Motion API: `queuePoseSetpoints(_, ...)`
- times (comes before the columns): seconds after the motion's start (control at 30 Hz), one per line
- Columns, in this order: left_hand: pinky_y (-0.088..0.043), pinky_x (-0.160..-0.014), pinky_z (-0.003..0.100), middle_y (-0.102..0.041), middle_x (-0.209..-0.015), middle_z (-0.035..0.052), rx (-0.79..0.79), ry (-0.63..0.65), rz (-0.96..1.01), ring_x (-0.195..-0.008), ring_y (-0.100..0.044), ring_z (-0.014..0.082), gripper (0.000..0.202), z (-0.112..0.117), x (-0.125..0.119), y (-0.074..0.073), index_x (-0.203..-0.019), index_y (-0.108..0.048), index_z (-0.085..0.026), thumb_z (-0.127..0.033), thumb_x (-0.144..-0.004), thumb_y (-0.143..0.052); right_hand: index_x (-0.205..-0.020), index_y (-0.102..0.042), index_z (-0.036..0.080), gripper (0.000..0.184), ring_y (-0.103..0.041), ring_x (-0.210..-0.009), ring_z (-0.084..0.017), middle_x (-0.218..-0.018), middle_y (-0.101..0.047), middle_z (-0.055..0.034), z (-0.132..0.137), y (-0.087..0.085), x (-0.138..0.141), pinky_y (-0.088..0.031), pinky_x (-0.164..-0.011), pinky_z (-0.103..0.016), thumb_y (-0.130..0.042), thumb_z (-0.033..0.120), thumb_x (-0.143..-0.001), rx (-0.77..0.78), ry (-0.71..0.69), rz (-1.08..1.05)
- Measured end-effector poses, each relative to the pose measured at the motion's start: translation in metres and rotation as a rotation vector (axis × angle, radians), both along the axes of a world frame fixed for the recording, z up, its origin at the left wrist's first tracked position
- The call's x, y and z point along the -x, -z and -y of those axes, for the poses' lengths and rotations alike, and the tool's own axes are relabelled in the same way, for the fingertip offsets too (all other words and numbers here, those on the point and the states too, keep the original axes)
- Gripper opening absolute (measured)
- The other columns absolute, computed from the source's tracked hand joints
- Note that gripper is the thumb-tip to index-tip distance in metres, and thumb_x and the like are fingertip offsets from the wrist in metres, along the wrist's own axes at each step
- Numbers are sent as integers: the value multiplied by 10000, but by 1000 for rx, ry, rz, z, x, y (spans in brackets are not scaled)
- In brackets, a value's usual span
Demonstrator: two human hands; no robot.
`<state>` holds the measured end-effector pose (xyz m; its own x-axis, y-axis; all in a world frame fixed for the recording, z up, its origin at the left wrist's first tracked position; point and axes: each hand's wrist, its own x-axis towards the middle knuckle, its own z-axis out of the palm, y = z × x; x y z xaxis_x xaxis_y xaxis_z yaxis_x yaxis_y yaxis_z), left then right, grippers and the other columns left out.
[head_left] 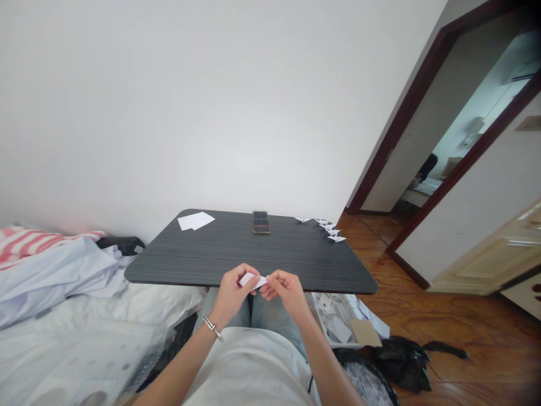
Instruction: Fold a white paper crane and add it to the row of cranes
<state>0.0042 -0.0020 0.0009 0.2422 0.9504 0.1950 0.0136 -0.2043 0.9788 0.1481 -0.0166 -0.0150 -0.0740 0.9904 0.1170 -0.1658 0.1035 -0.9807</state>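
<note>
A small folded piece of white paper [258, 282] is pinched between my two hands, just over the table's near edge. My left hand [235, 286] grips its left part between thumb and fingers. The thumb and fingers of my right hand [285, 286] close on its right tip. Part of the paper is hidden behind my fingers. At the table's far right lie several folded paper cranes [337, 239], most of them close together in a row. Overlapping white paper sheets [195, 220] rest at the far left.
A phone [261, 222] lies at the back of the dark table [236, 254], near the wall. Bedding [63, 270] fills the left side. Right of my legs stand a white box [333, 316] of papers and black plastic bags [401, 361]. An open doorway is at the right.
</note>
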Motion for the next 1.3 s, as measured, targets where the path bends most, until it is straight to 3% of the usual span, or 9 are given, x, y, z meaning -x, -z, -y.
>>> queuePoseSetpoints(0.5, -441, -483, 209, -545, -618, -8, 1, 0, 31, -545, -504, 111, 159, -1, 0, 0, -717, -554, -139, -296, -698, -569, -688, -597, 146, 316, -601, -502, -122, -602, -661, -42, 2, -4, -1, -465, -439, -201, -512, 444, -750, -28, -19, -6)
queuePoseSetpoints(0.93, -389, -485, 185, -539, -594, -19, -41, -5, -66, -494, -490, 86, 143, 1, 1, -2, -717, -554, -134, -277, -715, -560, -620, -536, 151, 220, -490, -383, -65, -484, -569, 25, 4, 0, 3, -406, -396, -167, -559, 329, -747, -72, 32, 41)
queuePoseSetpoints(1.3, -406, -484, 191, -537, -595, -18, -35, -11, -39, -513, -481, 92, 143, 0, 0, -5, -707, -549, -131, -274, -709, -559, -675, -588, 136, 255, -541, -408, -81, -532, -620, -7, -1, 4, -2, -437, -402, -175, -518, 363, -769, -59, 1, -41)
